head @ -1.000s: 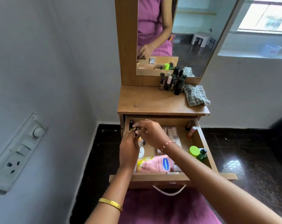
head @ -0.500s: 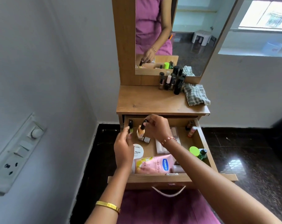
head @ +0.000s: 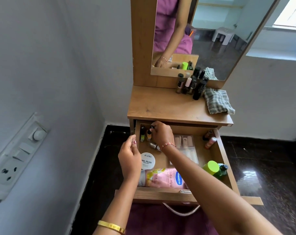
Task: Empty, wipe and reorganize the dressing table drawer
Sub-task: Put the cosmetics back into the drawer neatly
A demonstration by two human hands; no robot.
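The wooden drawer (head: 226,160) of the dressing table stands pulled out. My right hand (head: 160,135) reaches into its back left corner, fingers closed on the black cap of a small orange nail polish bottle (head: 149,136) standing upright next to a yellow-green bottle (head: 142,135). My left hand (head: 129,157) hovers at the drawer's left wall, fingers loosely curled and holding nothing. Another small bottle (head: 154,145) lies on its side under my right wrist. A round white nail polish remover tub (head: 148,161) and a pink Vaseline tube (head: 162,178) lie at the front.
On the table top (head: 160,106) stand several dark cosmetic bottles (head: 193,85) beside a grey checked cloth (head: 216,101). In the drawer also lie a clear pouch (head: 188,150), a green-capped bottle (head: 211,167) and two small bottles (head: 210,139) at the right. A switchboard (head: 16,155) is on the left wall.
My right hand has carried the orange bottle from the drawer's middle to the back left corner and stood it beside the yellow-green one. My left hand has drawn back to the left wall.
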